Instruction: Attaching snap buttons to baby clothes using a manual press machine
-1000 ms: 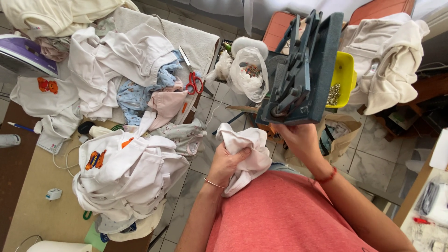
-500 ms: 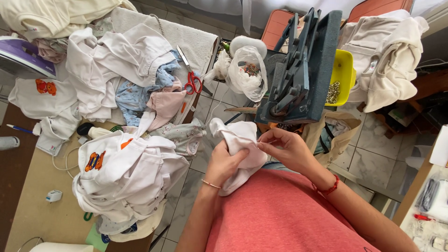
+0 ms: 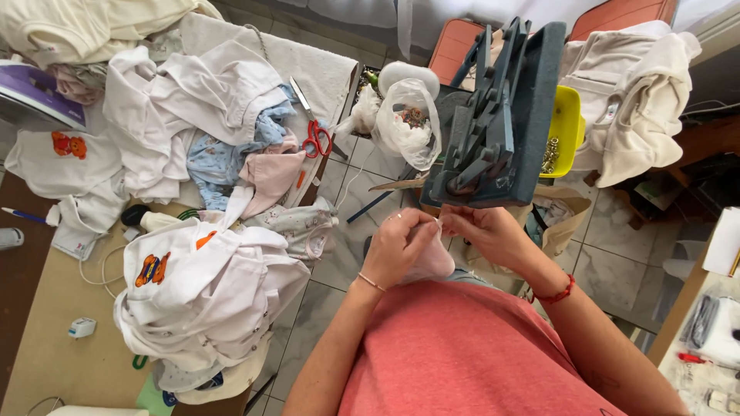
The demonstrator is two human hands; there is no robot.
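Both hands pinch the small white garment (image 3: 433, 258), left hand (image 3: 398, 248) bunching cloth, right hand (image 3: 484, 235) gripping its edge beneath the blue-grey press (image 3: 501, 123); I'd keep that edge flat and taut.

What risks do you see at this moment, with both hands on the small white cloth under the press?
1. Both hands, left hand and right hand, pinch the white cloth just below the grey press; fingers might get caught.
2. The red-handled scissors lie open-bladed near the table edge and might slip off.
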